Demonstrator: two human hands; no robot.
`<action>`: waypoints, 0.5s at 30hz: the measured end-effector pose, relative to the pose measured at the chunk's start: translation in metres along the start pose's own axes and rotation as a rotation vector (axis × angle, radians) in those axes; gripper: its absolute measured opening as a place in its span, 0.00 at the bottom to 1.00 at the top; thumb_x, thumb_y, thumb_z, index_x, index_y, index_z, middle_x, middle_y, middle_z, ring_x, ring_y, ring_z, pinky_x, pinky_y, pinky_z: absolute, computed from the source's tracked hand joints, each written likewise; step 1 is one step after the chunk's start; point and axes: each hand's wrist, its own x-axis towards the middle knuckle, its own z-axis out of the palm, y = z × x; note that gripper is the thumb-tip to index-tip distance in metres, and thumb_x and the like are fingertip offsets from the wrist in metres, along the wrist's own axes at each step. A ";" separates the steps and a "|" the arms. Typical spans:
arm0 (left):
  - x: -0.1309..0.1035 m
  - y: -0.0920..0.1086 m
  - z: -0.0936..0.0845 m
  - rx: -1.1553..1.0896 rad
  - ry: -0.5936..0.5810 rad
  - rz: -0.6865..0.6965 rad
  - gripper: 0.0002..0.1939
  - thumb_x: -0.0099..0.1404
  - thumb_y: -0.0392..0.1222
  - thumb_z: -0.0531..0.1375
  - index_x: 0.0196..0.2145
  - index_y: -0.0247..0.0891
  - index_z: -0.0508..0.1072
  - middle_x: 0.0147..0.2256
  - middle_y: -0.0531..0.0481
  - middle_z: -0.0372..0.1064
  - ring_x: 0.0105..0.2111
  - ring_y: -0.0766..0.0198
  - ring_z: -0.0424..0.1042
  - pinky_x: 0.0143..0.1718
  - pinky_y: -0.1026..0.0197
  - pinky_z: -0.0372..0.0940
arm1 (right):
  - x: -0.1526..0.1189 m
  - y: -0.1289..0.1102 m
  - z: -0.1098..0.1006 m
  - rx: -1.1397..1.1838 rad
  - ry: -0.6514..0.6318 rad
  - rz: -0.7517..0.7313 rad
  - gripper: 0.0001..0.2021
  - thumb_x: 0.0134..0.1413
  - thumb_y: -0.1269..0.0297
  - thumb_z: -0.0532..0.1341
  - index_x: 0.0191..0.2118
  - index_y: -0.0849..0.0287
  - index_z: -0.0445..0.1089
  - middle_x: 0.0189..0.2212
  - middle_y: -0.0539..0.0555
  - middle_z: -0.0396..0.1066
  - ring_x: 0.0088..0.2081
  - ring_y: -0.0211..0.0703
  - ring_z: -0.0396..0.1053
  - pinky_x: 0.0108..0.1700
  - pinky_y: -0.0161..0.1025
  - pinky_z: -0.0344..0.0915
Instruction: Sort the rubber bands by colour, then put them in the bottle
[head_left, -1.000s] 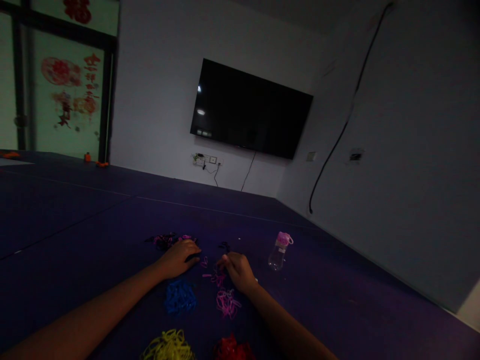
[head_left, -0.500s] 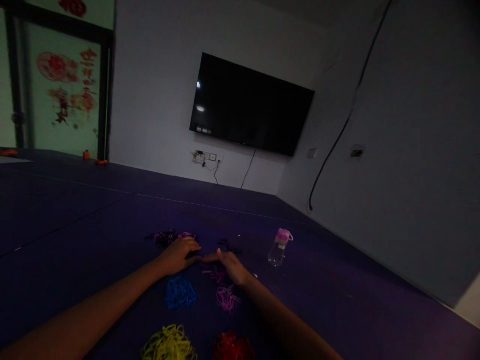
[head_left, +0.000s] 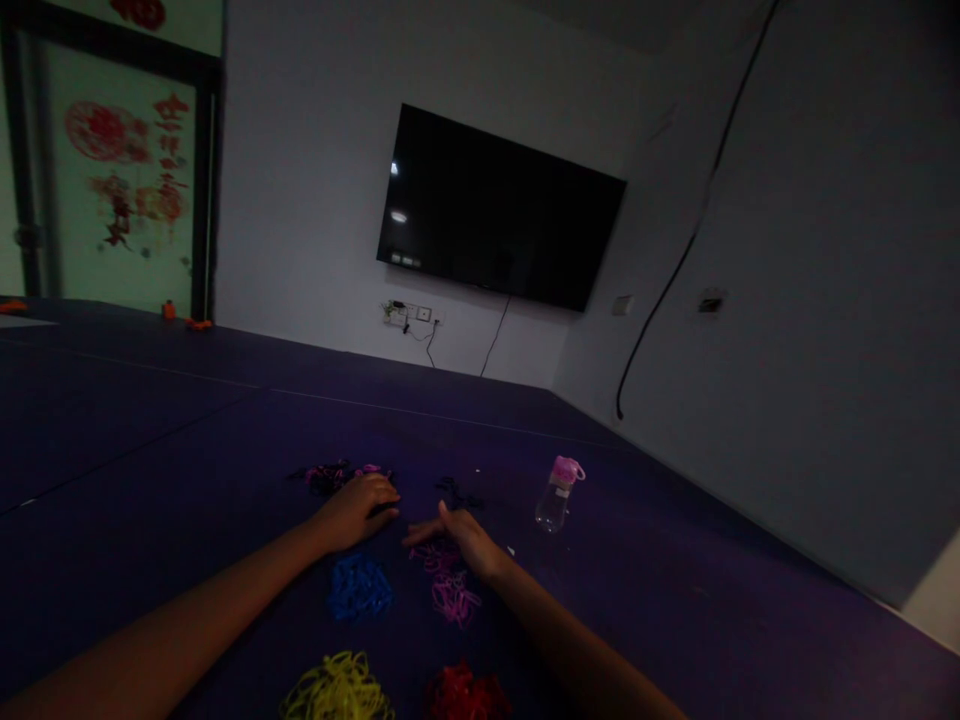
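My left hand (head_left: 361,512) rests at the near edge of a mixed pile of black and pink bands (head_left: 324,478), its thumb apart from its bent fingers and no band visible in it. Facing it, my right hand (head_left: 461,536) is open, fingers stretched out low over some magenta bands (head_left: 435,557). Just nearer lies a heap of pink bands (head_left: 454,598). Beyond the right hand are a few black bands (head_left: 456,493). A blue heap of bands (head_left: 360,587) sits below the left hand. Yellow bands (head_left: 339,688) and red bands (head_left: 466,692) lie closest to me.
On the purple surface (head_left: 675,560), a clear bottle with a pink lid (head_left: 555,497) stands right of my right hand. Small orange objects (head_left: 169,310) sit at the far left edge. A television (head_left: 499,210) hangs on the wall, and a black cable (head_left: 667,290) runs down the right wall.
My hands have parted slightly: the right fingertips, earlier close to the left thumb, have drawn back toward me over the magenta bands. The left hand stays nearly in place.
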 end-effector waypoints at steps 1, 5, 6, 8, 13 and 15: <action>0.000 -0.001 0.000 -0.002 0.008 0.005 0.15 0.65 0.49 0.52 0.42 0.40 0.73 0.41 0.45 0.73 0.45 0.58 0.68 0.48 0.53 0.60 | 0.000 -0.001 0.001 0.009 -0.033 0.014 0.38 0.53 0.35 0.38 0.24 0.59 0.77 0.29 0.58 0.76 0.42 0.50 0.71 0.53 0.48 0.59; 0.000 -0.002 0.001 -0.008 0.014 0.032 0.16 0.65 0.49 0.51 0.40 0.38 0.73 0.40 0.44 0.73 0.43 0.58 0.69 0.47 0.53 0.61 | 0.001 0.008 0.001 0.167 -0.019 0.105 0.41 0.52 0.34 0.39 0.17 0.63 0.72 0.19 0.60 0.73 0.29 0.47 0.73 0.41 0.45 0.66; 0.000 -0.002 0.001 -0.007 0.009 0.035 0.16 0.65 0.49 0.51 0.40 0.38 0.73 0.40 0.44 0.73 0.43 0.58 0.69 0.47 0.53 0.61 | 0.001 0.011 0.001 0.207 -0.013 0.133 0.41 0.51 0.33 0.39 0.16 0.64 0.71 0.17 0.60 0.72 0.25 0.45 0.72 0.38 0.44 0.66; 0.001 -0.001 0.001 -0.004 0.004 0.035 0.15 0.65 0.48 0.52 0.40 0.38 0.73 0.39 0.45 0.74 0.43 0.58 0.69 0.47 0.53 0.61 | 0.001 0.017 0.000 0.276 -0.024 0.180 0.40 0.50 0.33 0.41 0.15 0.65 0.69 0.14 0.60 0.70 0.20 0.43 0.69 0.32 0.41 0.66; -0.001 -0.001 0.001 -0.002 0.029 0.004 0.15 0.65 0.48 0.52 0.40 0.40 0.73 0.41 0.46 0.73 0.45 0.57 0.68 0.48 0.52 0.60 | 0.000 0.017 -0.002 0.377 -0.009 0.188 0.38 0.50 0.33 0.44 0.18 0.66 0.70 0.16 0.60 0.71 0.22 0.45 0.71 0.34 0.43 0.65; -0.001 -0.001 0.000 -0.008 0.018 0.000 0.15 0.65 0.48 0.52 0.41 0.40 0.73 0.41 0.46 0.73 0.45 0.57 0.68 0.48 0.53 0.60 | -0.001 0.014 -0.002 0.387 0.022 0.173 0.39 0.50 0.33 0.44 0.22 0.66 0.73 0.19 0.61 0.73 0.26 0.47 0.73 0.39 0.45 0.64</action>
